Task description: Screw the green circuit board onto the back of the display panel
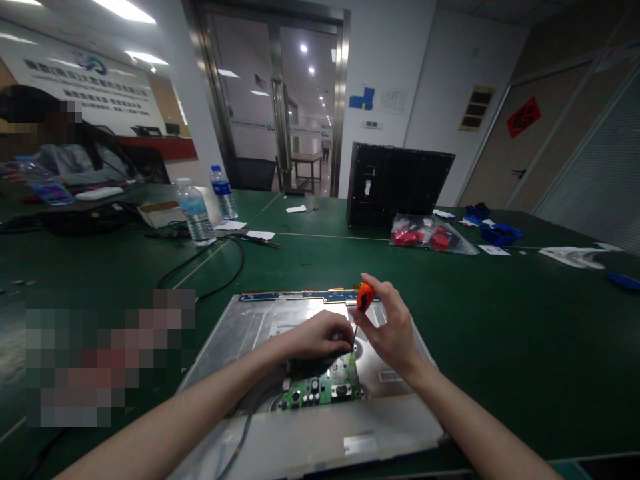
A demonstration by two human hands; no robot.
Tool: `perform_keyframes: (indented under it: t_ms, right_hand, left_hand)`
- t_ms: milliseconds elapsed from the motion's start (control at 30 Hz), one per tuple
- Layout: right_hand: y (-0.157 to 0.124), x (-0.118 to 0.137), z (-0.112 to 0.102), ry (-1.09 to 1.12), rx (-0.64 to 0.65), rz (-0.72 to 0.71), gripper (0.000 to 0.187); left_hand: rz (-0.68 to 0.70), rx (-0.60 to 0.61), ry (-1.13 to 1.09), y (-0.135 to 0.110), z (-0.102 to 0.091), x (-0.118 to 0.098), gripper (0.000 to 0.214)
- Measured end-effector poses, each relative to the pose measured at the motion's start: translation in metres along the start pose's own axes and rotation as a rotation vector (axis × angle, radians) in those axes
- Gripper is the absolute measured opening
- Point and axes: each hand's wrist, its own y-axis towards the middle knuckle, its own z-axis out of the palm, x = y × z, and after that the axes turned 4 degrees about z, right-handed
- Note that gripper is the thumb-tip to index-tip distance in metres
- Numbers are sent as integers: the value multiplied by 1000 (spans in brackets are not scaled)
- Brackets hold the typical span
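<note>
The green table (515, 320) supports all the work; the silver metal panel (235, 333) lies flat on it, directly before the person, with a pale strip (300, 433) along its near edge; the black monitor casing (400, 180) stands upright farther back, well apart from the panel; a clear bag with red contents (433, 235) lies against the foot of the casing; the green circuit board (320, 390) sits at the middle of the panel, partly hidden by the left hand (327, 333); this hand has its fingers bent together at the board's far right corner, and whether it pinches anything cannot be told; the right hand (393, 327) grasps the orange screwdriver (365, 298) by its handle; the blue strip board (287, 297) runs along the panel's far edge; the screwdriver's thin shaft points downward, its tip beside the left fingertips, contact unclear.
</note>
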Motion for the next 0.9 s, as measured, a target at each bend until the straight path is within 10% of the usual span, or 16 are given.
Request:
perform_keyframes:
  t_ms: [900]
  right_hand:
    - [-6, -1, 2, 50, -14, 91, 47]
  left_hand:
    - [2, 18, -10, -1, 1, 1, 8]
